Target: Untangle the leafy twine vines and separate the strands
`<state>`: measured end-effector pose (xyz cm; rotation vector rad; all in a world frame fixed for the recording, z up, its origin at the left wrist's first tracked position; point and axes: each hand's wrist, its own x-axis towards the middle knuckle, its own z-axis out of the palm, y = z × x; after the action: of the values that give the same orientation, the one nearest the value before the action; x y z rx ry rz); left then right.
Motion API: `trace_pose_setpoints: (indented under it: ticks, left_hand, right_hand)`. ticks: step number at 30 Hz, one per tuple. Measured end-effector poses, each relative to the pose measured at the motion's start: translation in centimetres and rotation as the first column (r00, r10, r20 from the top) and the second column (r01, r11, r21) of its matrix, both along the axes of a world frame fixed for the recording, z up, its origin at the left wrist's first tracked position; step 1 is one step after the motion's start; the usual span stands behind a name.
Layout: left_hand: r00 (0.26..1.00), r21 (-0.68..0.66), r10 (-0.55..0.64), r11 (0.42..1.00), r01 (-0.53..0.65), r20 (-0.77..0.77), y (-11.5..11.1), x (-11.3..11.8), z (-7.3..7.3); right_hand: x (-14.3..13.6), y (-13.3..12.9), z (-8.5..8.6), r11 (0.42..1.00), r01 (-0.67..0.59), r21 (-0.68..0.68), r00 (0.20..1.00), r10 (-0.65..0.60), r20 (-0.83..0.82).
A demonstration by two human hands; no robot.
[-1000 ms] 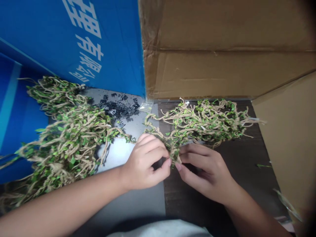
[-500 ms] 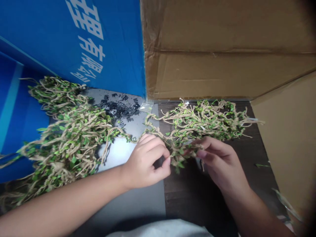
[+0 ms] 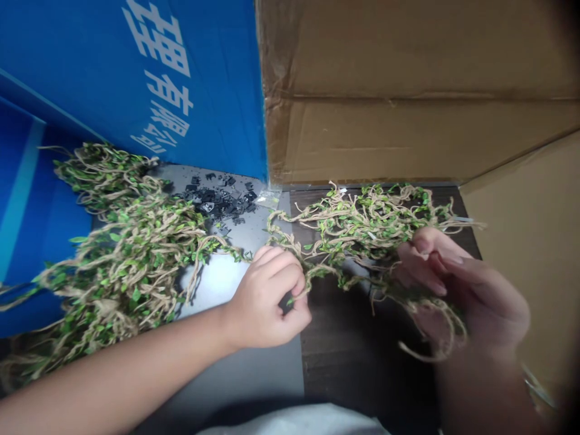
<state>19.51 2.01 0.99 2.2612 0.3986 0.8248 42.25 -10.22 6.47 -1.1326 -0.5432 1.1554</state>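
My left hand point(image 3: 272, 296) is closed in a pinch on a leafy twine strand point(image 3: 324, 270) near the middle. That strand stretches right to my right hand point(image 3: 471, 290), which is blurred, raised and closed on it, with a loose twine end curling below the palm. Just behind the hands lies a pile of leafy twine point(image 3: 378, 217) with green leaves. To the left sits a larger heap of the same twine point(image 3: 136, 260), and a strand from it runs toward my left hand.
Small black scraps point(image 3: 220, 199) and a clear plastic packet point(image 3: 268, 198) lie on the grey surface point(image 3: 254, 374). Behind stand a blue printed panel point(image 3: 217, 78) and a brown cardboard box point(image 3: 408, 54). Another cardboard wall point(image 3: 534, 211) rises at the right.
My right hand has moved right and up, away from my left hand, drawing the bunched strand out between them. My left hand has barely moved.
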Motion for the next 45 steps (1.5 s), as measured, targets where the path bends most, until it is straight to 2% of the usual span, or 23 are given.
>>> trace_pose_setpoints:
  ticks: [2,5,7,9,11,13,16,20,23,26,28,30,32,34,36,37,39,42,45]
  left_hand:
    - [1.0,-0.014,-0.008,1.0,0.008,0.011,0.0,0.0,-0.1]
    - [0.999,-0.045,-0.011,0.999,0.013,0.04,0.1,-0.2,-0.1]
    - [0.997,-0.089,0.024,0.996,-0.017,0.08,0.1,-0.3,-0.1]
    - [0.988,-0.159,0.096,0.984,-0.076,0.122,0.2,-0.5,-0.1]
    - [0.971,-0.229,0.176,0.964,-0.136,0.161,0.3,-0.5,-0.2]
    - [0.952,-0.289,0.227,0.943,-0.163,0.204,0.3,-0.6,-0.4]
    - [0.927,-0.376,0.281,0.91,-0.175,0.25,0.3,-0.6,-0.8]
    - [0.911,-0.467,0.35,0.857,-0.218,0.216,0.3,-0.8,-1.5]
    - [0.911,-0.509,0.352,0.836,-0.203,0.214,0.3,-1.1,-1.8]
    - [0.929,-0.558,0.294,0.821,-0.125,0.224,0.5,-1.4,-1.6]
    - [0.947,-0.508,0.239,0.855,-0.101,0.215,0.5,-1.6,-1.1]
    - [0.958,-0.344,0.21,0.93,-0.133,0.196,0.5,-1.6,-0.5]
    - [0.966,-0.122,0.174,0.981,-0.152,0.193,0.3,-1.5,0.1]
    - [0.979,0.057,0.051,0.996,-0.064,0.198,0.1,-1.2,0.5]
    - [0.978,0.141,-0.121,0.985,0.098,0.17,-0.1,-0.8,0.6]
    - [0.973,0.147,-0.181,0.976,0.16,0.147,-0.1,-0.6,0.6]
    - [0.974,0.117,-0.204,0.975,0.192,0.101,0.0,-0.2,0.4]
    - [0.987,0.064,-0.129,0.99,0.124,0.093,0.2,0.0,0.2]
    - [0.987,0.045,-0.109,0.993,0.105,0.117,0.4,0.0,0.2]
  right_hand:
    - [0.3,-0.2,-0.2,1.0,-0.018,-0.004,0.997,0.018,0.08]
    - [0.4,-0.3,-1.0,0.994,-0.091,-0.055,0.931,0.105,0.35]
    - [0.3,-0.3,-1.6,0.975,-0.173,-0.141,0.8,0.222,0.557]
    - [0.1,-0.3,-2.1,0.938,-0.253,-0.237,0.614,0.345,0.71]
    - [0.0,-0.2,-2.3,0.903,-0.309,-0.299,0.431,0.413,0.802]
    - [-0.1,0.0,-2.5,0.869,-0.374,-0.325,0.328,0.451,0.83]
    - [-0.2,0.0,-2.5,0.841,-0.424,-0.336,0.271,0.472,0.839]
    - [-0.3,-0.3,-2.8,0.835,-0.354,-0.421,0.147,0.494,0.857]
    - [-0.4,-0.5,-3.1,0.805,-0.342,-0.484,0.078,0.537,0.84]
    - [-0.4,-0.5,-3.0,0.773,-0.387,-0.502,0.1,0.576,0.811]
    - [-0.4,-0.4,-2.6,0.779,-0.405,-0.478,0.145,0.571,0.808]
    - [-0.5,-0.3,-2.1,0.798,-0.422,-0.431,0.211,0.549,0.809]
    - [-0.6,-0.2,-1.5,0.811,-0.45,-0.374,0.296,0.531,0.794]
    - [-0.8,0.0,-1.1,0.822,-0.486,-0.297,0.374,0.503,0.779]
    - [-1.1,0.2,-0.9,0.835,-0.512,-0.204,0.436,0.457,0.775]
    - [-1.2,0.3,-0.9,0.84,-0.518,-0.163,0.46,0.434,0.775]
    - [-1.4,0.3,-1.0,0.851,-0.513,-0.113,0.497,0.402,0.769]
    - [-1.5,0.2,-1.3,0.87,-0.484,-0.089,0.54,0.377,0.753]
    - [-1.4,0.0,-1.4,0.888,-0.456,-0.059,0.599,0.355,0.718]
